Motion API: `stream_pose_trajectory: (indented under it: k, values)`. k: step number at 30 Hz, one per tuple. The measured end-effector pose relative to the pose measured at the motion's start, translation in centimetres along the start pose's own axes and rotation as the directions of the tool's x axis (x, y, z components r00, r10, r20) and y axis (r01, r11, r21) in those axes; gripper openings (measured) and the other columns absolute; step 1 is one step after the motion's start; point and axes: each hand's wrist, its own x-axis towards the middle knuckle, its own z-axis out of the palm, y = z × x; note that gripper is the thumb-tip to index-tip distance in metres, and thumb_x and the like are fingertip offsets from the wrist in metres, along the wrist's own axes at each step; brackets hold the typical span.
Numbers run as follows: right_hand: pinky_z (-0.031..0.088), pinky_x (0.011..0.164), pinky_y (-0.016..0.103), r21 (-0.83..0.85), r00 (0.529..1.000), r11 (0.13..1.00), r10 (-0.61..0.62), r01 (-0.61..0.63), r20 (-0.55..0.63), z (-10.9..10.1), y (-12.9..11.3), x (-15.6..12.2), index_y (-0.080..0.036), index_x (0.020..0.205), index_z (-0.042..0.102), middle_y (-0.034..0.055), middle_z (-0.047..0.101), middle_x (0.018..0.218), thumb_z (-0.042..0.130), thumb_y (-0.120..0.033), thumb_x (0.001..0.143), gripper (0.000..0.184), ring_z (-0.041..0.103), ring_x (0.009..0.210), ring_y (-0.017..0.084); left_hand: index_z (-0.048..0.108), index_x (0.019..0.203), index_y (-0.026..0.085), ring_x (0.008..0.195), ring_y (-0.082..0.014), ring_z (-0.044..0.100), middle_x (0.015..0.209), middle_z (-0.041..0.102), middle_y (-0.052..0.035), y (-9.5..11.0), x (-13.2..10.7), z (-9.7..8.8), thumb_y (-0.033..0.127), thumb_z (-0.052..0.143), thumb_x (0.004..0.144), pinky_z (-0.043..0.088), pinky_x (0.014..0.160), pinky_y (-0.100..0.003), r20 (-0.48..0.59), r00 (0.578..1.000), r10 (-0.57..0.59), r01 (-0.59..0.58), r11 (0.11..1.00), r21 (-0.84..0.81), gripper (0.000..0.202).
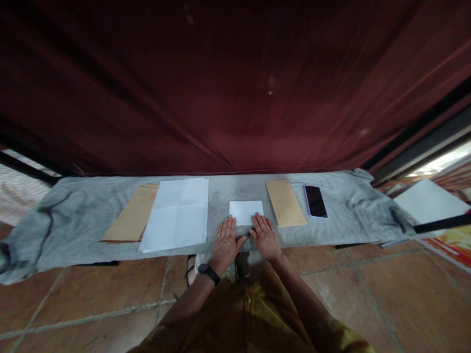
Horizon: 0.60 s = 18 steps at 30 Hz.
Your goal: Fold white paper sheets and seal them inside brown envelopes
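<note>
A small white folded-looking sheet of paper (246, 212) lies flat on the grey cloth in front of me. My left hand (225, 241) rests flat at its near left corner, fingers stretched out and touching the edge. At the near right corner my right hand (265, 238) lies flat in the same way, fingertips on the paper. Neither hand grips anything. To the left is a stack of large white sheets (175, 213), partly over some brown envelopes (130, 215). Just right of my right hand lies another brown envelope or small pile of them (286, 203).
A phone (315, 201) with a dark screen lies right of the envelopes. Grey cloth (353, 211) covers the narrow surface, wrinkled at both ends. A dark red curtain (235, 98) hangs right behind it. Tiled floor (121, 289) shows below, and a white panel (430, 201) stands at far right.
</note>
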Motion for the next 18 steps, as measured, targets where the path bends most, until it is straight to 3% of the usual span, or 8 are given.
stream_pose_trajectory:
  k: [13, 18]
  values:
    - [0.032, 0.119, 0.05, 0.009, 0.999, 1.0, 0.028, -0.028, -0.03, 0.1, 1.3, -1.1, -0.012, 0.155, 0.039, 0.0163, 0.04, 0.158, 0.039, -0.041, 0.105, 0.057, 0.04, 0.146, 0.03, 0.032, 0.155, 0.005, 0.151, -0.0316, 0.029, 0.16, 0.035, -0.0222, -0.8, -0.8, -0.1, 0.052, 0.041, 0.1, 0.029, 0.122, -0.052, -0.029, 0.999, -0.017, 0.018, 1.0, 0.025, 0.073]
    - [0.032, 0.12, 0.052, 0.07, 0.996, 0.995, 0.08, -0.077, -0.043, -0.2, 0.3, 0.2, -0.012, 0.154, 0.041, 0.0159, 0.042, 0.157, 0.036, -0.036, 0.106, 0.054, 0.037, 0.148, 0.03, 0.034, 0.154, 0.005, 0.151, -0.0315, 0.03, 0.158, 0.038, -0.0229, -0.7, -0.7, -0.2, 0.05, 0.041, 0.1, 0.029, 0.122, -0.052, -0.015, 1.0, -0.01, 0.01, 1.0, -0.008, 0.07]
